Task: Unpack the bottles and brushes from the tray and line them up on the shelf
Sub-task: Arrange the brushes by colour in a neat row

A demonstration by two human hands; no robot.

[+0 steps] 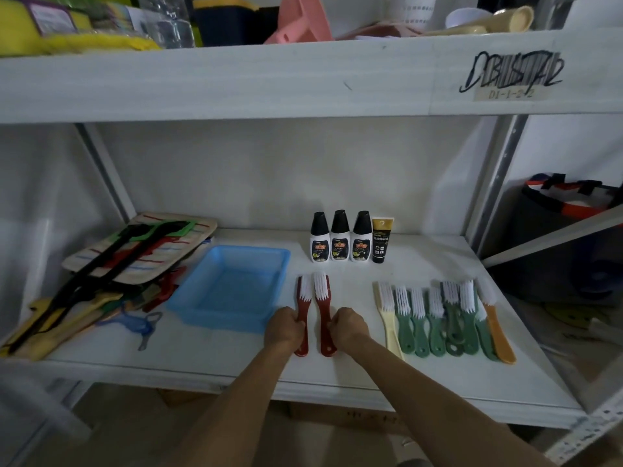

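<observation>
Two red brushes with white bristles lie side by side on the white shelf [421,372]. My left hand [284,329] grips the handle of the left red brush [302,299]. My right hand [347,326] grips the handle of the right red brush [322,305]. The blue tray [202,298] sits just left of them and looks bare inside. Three white bottles with black caps [340,237] and a black tube [381,241] stand in a row at the back. To the right lies a row of several brushes: a cream brush [387,315], green brushes [438,318] and an orange brush [499,328].
A pile of striped mats, black and coloured utensils [111,274] fills the shelf's left end, with a blue peeler [141,326] in front. The upper shelf board [303,82] hangs overhead, loaded with goods. A dark bag [566,210] sits beyond the right upright.
</observation>
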